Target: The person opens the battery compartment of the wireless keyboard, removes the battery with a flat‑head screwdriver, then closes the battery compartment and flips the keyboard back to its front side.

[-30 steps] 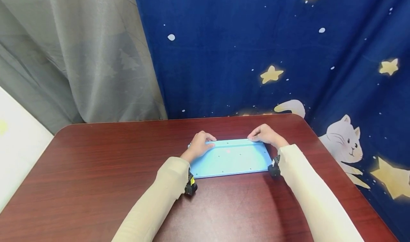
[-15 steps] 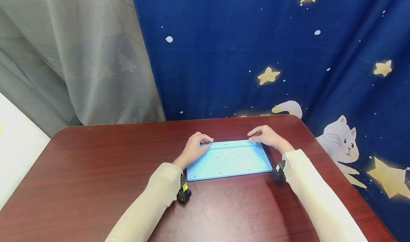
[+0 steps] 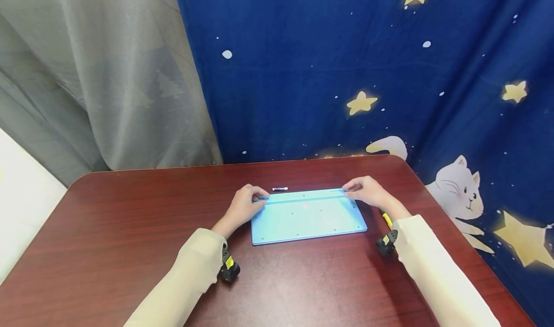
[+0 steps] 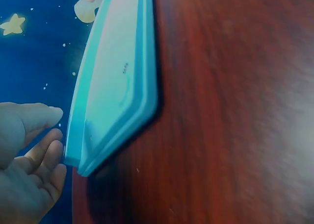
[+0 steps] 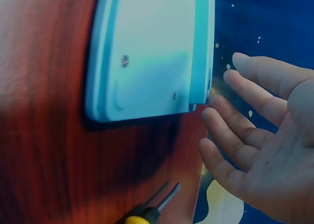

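Note:
A light-blue flat panel (image 3: 308, 217), which looks like the underside of a keyboard, lies on the table with small screws in its face and a raised strip along its far edge. By its far left corner is my left hand (image 3: 242, 207), fingers loosely bent; the left wrist view shows a gap between fingertips and panel. My right hand (image 3: 368, 192) is at the far right corner, its fingers spread beside the strip in the right wrist view. Whether a fingertip touches the strip there, I cannot tell. Neither hand grips anything.
A small dark-and-white cylinder (image 3: 280, 189), probably a battery, lies just behind the panel. Right of the panel, partly behind my wrist, is a yellow-handled screwdriver (image 3: 386, 219). The dark red table (image 3: 130, 250) ends before grey and blue curtains (image 3: 281, 77).
My left hand has moved left along the panel's far edge, and the small cylinder behind has come into sight. My right hand has shifted slightly right; the screwdriver now shows beside it.

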### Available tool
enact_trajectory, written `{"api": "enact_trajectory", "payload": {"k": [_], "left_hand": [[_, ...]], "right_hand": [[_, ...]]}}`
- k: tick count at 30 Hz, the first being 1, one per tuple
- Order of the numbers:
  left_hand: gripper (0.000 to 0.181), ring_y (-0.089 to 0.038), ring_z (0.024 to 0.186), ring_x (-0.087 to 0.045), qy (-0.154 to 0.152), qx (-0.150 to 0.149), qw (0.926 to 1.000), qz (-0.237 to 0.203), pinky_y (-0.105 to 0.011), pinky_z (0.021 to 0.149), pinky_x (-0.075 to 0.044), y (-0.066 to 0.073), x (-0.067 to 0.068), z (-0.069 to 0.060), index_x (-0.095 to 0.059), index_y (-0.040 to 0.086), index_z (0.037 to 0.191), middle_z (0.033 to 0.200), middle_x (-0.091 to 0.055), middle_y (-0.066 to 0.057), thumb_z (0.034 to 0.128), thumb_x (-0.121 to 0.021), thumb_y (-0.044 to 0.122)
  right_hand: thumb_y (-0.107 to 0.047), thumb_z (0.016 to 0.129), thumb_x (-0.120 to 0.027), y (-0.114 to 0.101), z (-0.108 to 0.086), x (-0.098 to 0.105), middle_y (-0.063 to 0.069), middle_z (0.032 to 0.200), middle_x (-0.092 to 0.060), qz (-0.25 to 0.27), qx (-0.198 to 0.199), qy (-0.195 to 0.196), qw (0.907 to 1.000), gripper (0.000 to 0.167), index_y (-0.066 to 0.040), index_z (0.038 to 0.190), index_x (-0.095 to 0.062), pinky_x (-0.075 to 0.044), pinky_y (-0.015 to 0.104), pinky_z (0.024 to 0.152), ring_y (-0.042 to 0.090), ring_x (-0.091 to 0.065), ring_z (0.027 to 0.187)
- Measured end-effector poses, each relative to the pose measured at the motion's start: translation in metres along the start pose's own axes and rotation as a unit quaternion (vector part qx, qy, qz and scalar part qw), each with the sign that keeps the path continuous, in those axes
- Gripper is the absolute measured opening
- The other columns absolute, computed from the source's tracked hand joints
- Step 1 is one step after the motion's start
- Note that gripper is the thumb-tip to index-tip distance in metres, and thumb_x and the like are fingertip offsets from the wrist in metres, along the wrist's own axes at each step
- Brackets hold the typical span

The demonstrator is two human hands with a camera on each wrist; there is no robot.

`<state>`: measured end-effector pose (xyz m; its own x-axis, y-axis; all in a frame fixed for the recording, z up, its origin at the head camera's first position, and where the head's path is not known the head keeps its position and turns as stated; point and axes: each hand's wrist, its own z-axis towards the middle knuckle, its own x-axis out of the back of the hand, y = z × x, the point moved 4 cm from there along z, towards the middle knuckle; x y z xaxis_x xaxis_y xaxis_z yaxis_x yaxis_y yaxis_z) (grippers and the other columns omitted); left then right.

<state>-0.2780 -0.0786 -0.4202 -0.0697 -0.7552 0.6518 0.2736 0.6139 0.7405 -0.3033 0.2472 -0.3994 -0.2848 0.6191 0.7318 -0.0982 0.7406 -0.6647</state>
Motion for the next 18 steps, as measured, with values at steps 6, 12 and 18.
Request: {"api": "enact_trajectory", "payload": {"k": [6,12,18], "left_hand": [[0.013,-0.019,0.073,-0.049,0.023,0.011,0.9997,-0.005,-0.03,0.066,-0.042,-0.005,0.007,-0.015,-0.07,0.004,0.092,0.082,-0.054,-0.008,0.0793,-0.067,0.001],[0.016,-0.021,0.077,-0.054,0.04,0.051,0.9978,-0.014,-0.034,0.07,-0.047,-0.006,0.009,-0.029,-0.068,0.0,0.093,0.086,-0.057,-0.01,0.0767,-0.068,0.001],[0.024,-0.024,0.08,-0.057,0.029,0.086,0.9956,-0.024,-0.037,0.074,-0.049,-0.006,0.006,-0.041,-0.066,-0.001,0.099,0.093,-0.055,-0.015,0.0751,-0.069,0.002]], "right_hand": [[-0.014,0.084,-0.066,0.006,-0.012,-0.003,0.014,0.098,-0.065,0.002,0.011,0.016,0.9998,0.028,0.004,0.106,-0.064,-0.05,0.039,0.077,0.024,-0.061,0.086],[-0.012,0.083,-0.066,0.013,-0.023,-0.009,0.015,0.097,-0.064,0.003,-0.009,0.029,0.9995,0.027,0.003,0.106,-0.065,-0.049,0.04,0.078,0.027,-0.059,0.088],[-0.012,0.083,-0.067,0.021,-0.03,-0.017,0.017,0.098,-0.063,-0.002,-0.011,0.045,0.9989,0.028,0.003,0.106,-0.065,-0.048,0.042,0.079,0.029,-0.057,0.09]]}}
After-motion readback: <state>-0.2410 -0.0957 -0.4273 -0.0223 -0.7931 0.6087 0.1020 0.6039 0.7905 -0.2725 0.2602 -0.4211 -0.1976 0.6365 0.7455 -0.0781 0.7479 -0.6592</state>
